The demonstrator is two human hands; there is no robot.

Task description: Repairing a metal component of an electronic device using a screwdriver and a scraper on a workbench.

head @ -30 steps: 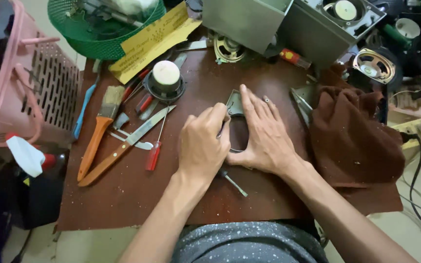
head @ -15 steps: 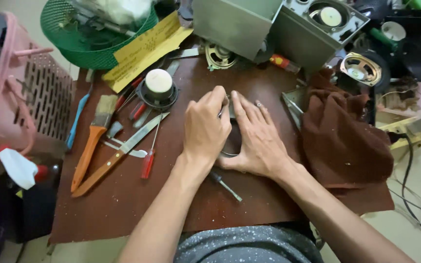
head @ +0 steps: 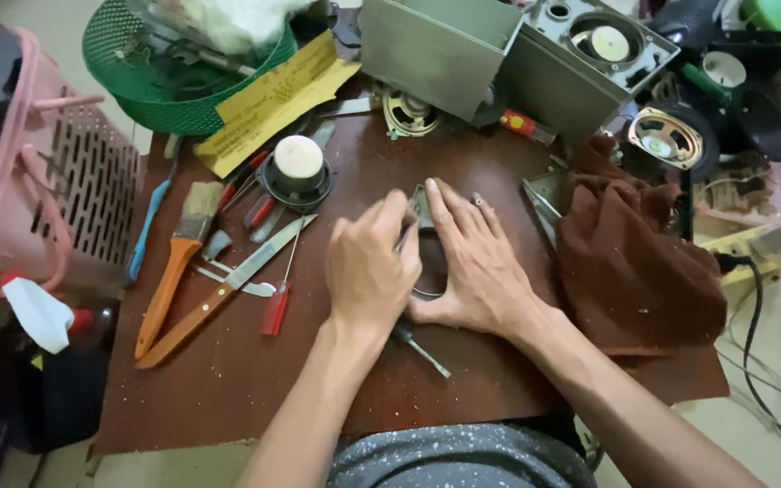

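- Both hands stay together at the centre of the frame on the brown tabletop (head: 228, 398), as in the earlier frames; the whole view has slid a little, so everything sits slightly lower and further left than half a second ago.
- The left hand (head: 371, 271) lies with its fingers curled closed over a thin tool; how it grips it is hidden.
- The right hand (head: 474, 264) lies flat, fingers spread open and pressed on a dark ring-shaped part (head: 430, 271), which shows only in the gap between the two hands.
- The right hand's fingertips now lie closer to the grey metal piece (head: 421, 204) just above them than a second ago.
- A small screwdriver (head: 419, 345) pokes out below the hands, lower centre, unmoved.
- Right of the hands a brown cloth (head: 636, 271) lies bunched, unchanged.
- Left of the hands: a red-handled screwdriver (head: 277, 305), a knife (head: 219, 294) and an orange-handled brush (head: 174, 264), all where they were.
- Above them stands a round black part with a cream cap (head: 296, 168).
- Upper left: a green basket (head: 137, 81) and yellow sandpaper (head: 268, 99); far left, a pink crate (head: 65, 181).
- Top centre and upper right: grey speaker boxes (head: 499, 63) and a loose speaker (head: 667, 137).
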